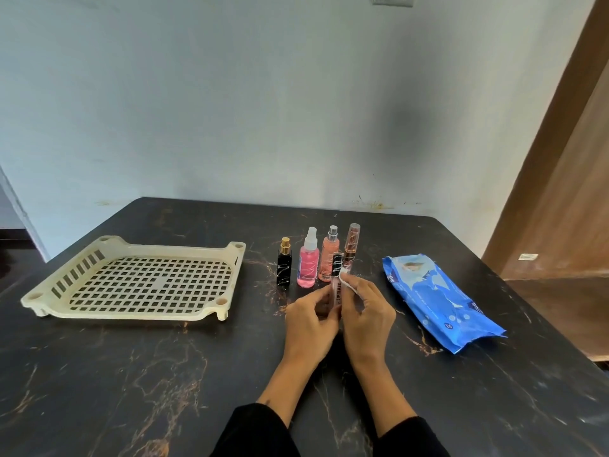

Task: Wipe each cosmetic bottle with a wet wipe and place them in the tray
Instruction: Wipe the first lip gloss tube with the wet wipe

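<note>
My left hand [309, 319] holds a slim lip gloss tube [336, 285] with a black cap upright over the table. My right hand [365, 308] presses a small white wet wipe [347, 282] against the tube's right side. Behind them stand a black bottle with a gold cap [284, 267], a pink spray bottle [308, 258], a peach spray bottle [328, 255] and a slim brown perfume tube [351, 245]. The cream slotted tray [46, 293] lies to the left with nothing in it.
A blue pack of wet wipes [438, 300] lies on the right of the dark marbled table [164, 374]. A pale wall rises behind the table, and a brown wooden door frame [560, 176] stands at the right.
</note>
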